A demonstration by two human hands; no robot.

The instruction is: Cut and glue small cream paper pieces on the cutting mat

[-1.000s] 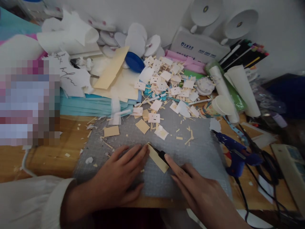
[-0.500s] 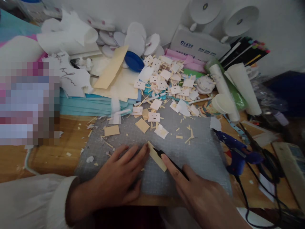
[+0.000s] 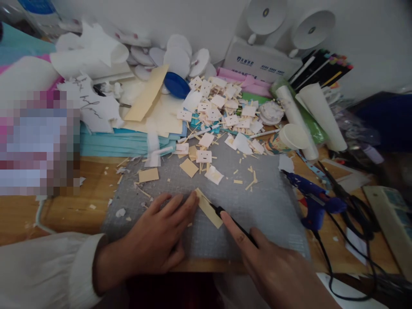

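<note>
1. Left hand (image 3: pixel 154 240), fingers spread flat, pins tan card strip (image 3: pixel 208 208) on grey cutting mat (image 3: pixel 273 206), lower centre
2. Right hand (image 3: pixel 270 266) closed around black craft knife (image 3: pixel 233 223), mid-cut; next stroke likely needs steady pressure along the strip's edge

Right hand (image 3: pixel 277 268) cut off at bottom edge, wrist out of frame, motion-blurred. Black knife (image 3: pixel 236 223): handle mostly hidden under right hand's fingers (image 3: pixel 233 227), blade tip too small to tell against tan strip (image 3: pixel 208 208). Left hand (image 3: pixel 154 240) palm covers part of grey cutting mat (image 3: pixel 270 201); sleeve (image 3: pixel 41 270) cut off at left and bottom. Pixelated block (image 3: pixel 38 141) hides the table's left side. Print on white box (image 3: pixel 260 64) unreadable. Table's right edge dark, cables (image 3: pixel 350 257) indistinct.
</note>
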